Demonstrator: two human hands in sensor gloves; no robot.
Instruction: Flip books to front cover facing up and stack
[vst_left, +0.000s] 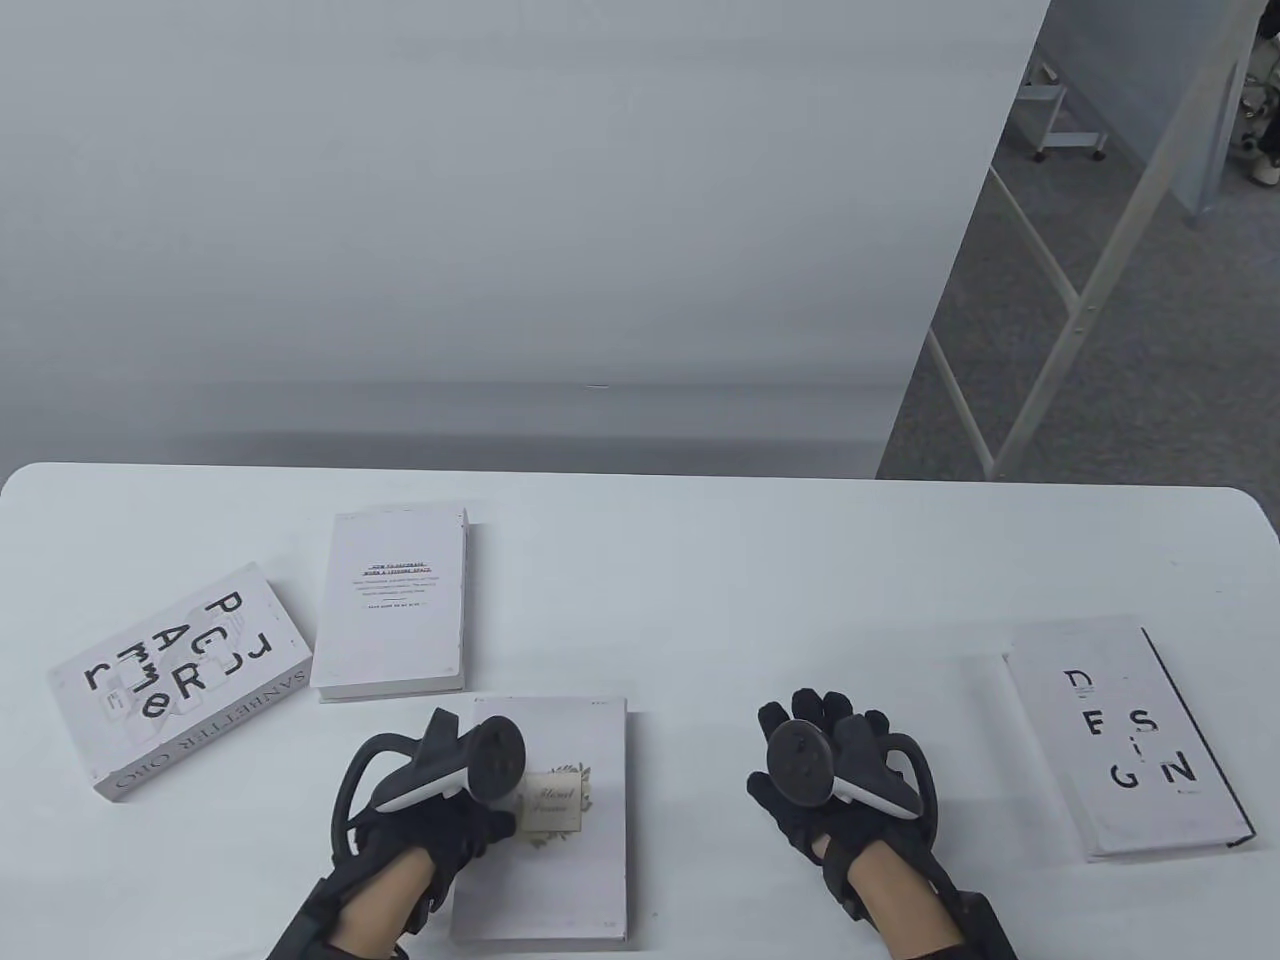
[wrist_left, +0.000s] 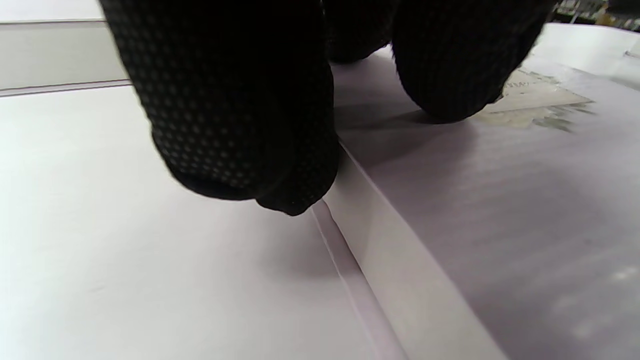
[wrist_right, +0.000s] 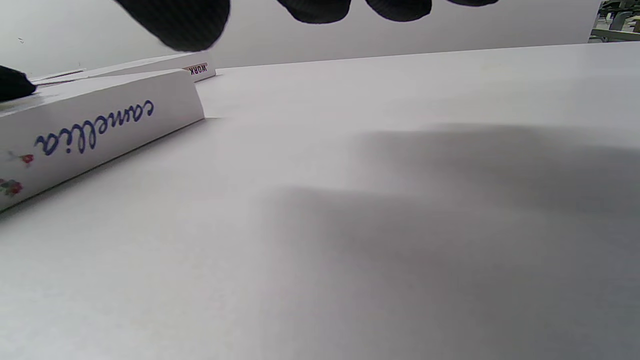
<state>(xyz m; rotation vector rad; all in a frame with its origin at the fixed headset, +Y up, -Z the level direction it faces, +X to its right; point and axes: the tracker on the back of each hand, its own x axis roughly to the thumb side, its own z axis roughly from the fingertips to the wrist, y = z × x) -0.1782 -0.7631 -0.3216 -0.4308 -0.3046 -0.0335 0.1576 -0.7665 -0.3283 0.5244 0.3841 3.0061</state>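
A white book with a small floral label, the camellia book (vst_left: 570, 870), lies at the front centre. My left hand (vst_left: 492, 812) holds its left edge. In the left wrist view the thumb (wrist_left: 240, 125) sits against the book's side (wrist_left: 400, 260) and a finger (wrist_left: 450, 60) presses on the cover. My right hand (vst_left: 815, 720) is open with fingers spread, just above bare table to the right of that book, holding nothing. Its fingertips (wrist_right: 320, 7) hang at the top of the right wrist view, where the spine (wrist_right: 95, 135) reads "camellia".
A white book with small text (vst_left: 392, 600) lies behind the camellia book; its spine (wrist_right: 197, 69) reads "WORK". A book with scattered black letters (vst_left: 180, 680) lies at the far left, at an angle. A "DESIGN" book (vst_left: 1125, 740) lies at the right. The table's far edge (vst_left: 640, 470) meets a grey wall.
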